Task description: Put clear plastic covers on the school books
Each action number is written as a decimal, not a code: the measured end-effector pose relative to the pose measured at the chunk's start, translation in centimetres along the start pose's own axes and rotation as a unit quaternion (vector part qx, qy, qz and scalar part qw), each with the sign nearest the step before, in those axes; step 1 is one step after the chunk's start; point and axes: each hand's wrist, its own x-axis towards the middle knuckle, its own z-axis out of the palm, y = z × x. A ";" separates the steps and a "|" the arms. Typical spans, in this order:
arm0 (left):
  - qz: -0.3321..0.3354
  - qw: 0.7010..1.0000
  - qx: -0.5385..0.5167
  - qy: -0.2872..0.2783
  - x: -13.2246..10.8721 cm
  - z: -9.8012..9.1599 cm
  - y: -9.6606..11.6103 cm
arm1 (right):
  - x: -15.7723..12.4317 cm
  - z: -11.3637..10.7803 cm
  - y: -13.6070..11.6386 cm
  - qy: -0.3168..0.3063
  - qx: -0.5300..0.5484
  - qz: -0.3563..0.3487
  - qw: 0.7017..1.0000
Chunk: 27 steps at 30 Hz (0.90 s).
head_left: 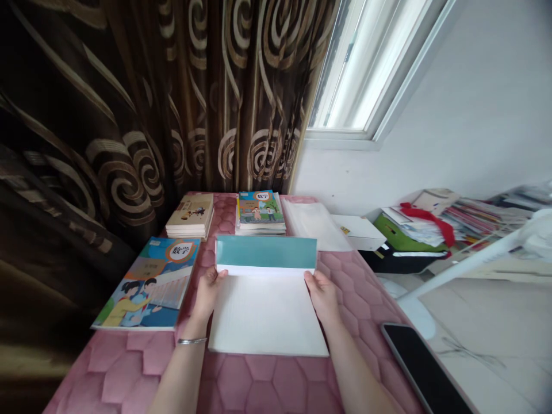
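Observation:
A white sheet of book-cover paper (267, 313) lies in the middle of the pink quilted table top (259, 385). Its far edge is folded back toward me, showing a teal strip (266, 252). My left hand (207, 292) grips the sheet's left edge at the fold, and my right hand (322, 294) grips the right edge at the fold. Both hands have fingers curled onto the paper. A thin bracelet circles my left wrist.
A maths textbook (149, 284) lies left of the sheet. Two book stacks (191, 215) (260, 213) and clear plastic covers (314, 224) sit at the back. A dark phone (425, 368) rests at the right edge. A brown patterned curtain (129, 115) hangs behind; cluttered books lie to the right.

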 end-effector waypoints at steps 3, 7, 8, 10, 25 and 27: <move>0.004 1.000 0.003 0.009 0.0 0.2 0.3 | 0.0 -0.1 0.1 -0.020 0.028 0.008 0.999; 0.008 1.000 0.020 0.020 0.1 0.4 0.3 | 0.3 0.0 0.4 0.001 0.018 0.009 1.000; 0.008 1.000 0.022 0.020 0.1 0.4 0.2 | 0.4 0.0 0.5 0.004 0.013 0.007 1.000; 0.011 1.000 0.021 0.019 0.2 0.4 0.1 | 0.4 0.1 0.6 0.005 0.001 0.002 1.000; 0.010 1.000 0.015 0.012 0.7 -0.3 -1.0 | 0.6 0.0 1.4 -0.014 -0.005 0.020 1.000; 0.006 1.000 0.015 0.013 0.7 -0.2 -0.9 | 0.6 0.1 1.5 -0.008 -0.017 0.018 1.000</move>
